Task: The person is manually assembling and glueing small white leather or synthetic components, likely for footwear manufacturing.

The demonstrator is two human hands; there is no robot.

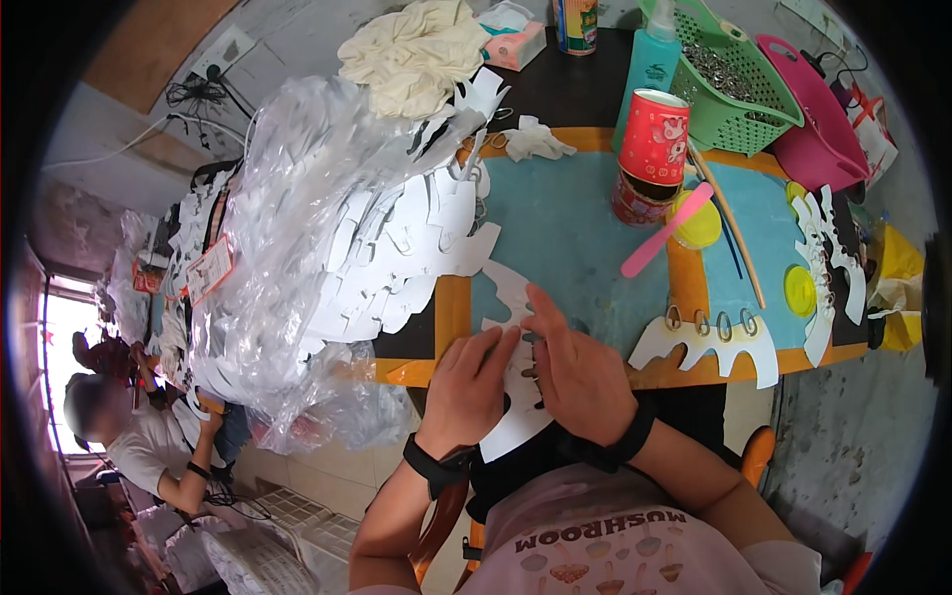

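Note:
A white cut-out piece with a scalloped, notched edge (511,432) lies at the table's front edge, its lower end hanging over. My left hand (468,385) presses on its left side with the fingers close together. My right hand (583,382) grips it from the right, the index finger stretched forward along it. Small dark metal bits show at the notches between my hands, partly hidden by the fingers. To the right lies a similar white piece (706,352) with several metal rings standing along its edge. A large pile of white cut-outs (397,243) stands to the left, partly under clear plastic.
Ahead are a red can (654,139), a pink spatula (666,230), a yellow lid (697,220) and a wooden stick (732,230). A green basket of metal parts (783,104) and a pink basket (818,139) stand far right. Another person (149,446) works at far left.

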